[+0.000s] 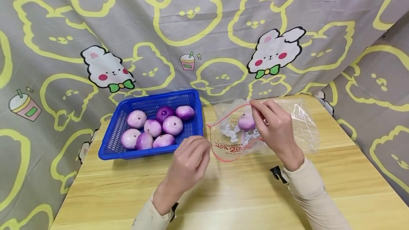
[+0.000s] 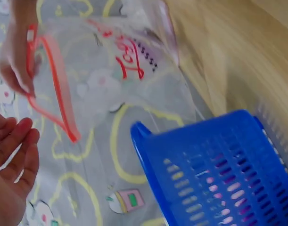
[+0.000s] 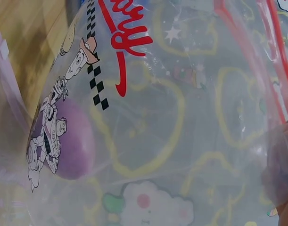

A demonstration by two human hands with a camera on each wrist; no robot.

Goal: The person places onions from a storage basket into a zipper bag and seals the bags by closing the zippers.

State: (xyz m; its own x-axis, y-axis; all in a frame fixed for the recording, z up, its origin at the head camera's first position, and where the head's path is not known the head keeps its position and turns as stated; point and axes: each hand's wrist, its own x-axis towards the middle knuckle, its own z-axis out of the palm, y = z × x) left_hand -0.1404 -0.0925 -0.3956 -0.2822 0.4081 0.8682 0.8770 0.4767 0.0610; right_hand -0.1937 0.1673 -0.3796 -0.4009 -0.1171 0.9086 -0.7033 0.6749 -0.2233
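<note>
A clear zip bag (image 1: 233, 152) with a red seal and printed cartoon figures lies on the table, its mouth spread toward the left. One purple-and-white onion (image 1: 246, 121) is inside; through the plastic it also shows in the right wrist view. My right hand (image 1: 276, 129) pinches the bag's red rim and holds the mouth up. Just left of that mouth, my left hand (image 1: 188, 164) hovers near the basket's corner, fingers loosely bent and holding nothing. Several more onions (image 1: 172, 126) sit in a blue plastic basket (image 1: 201, 116).
The basket stands at the table's back left, beside the bag. Behind the wooden table (image 1: 223, 194) hangs a grey curtain (image 1: 204, 27) with yellow outlines and cartoon rabbits. Another curtain panel (image 1: 383, 116) closes off the right side.
</note>
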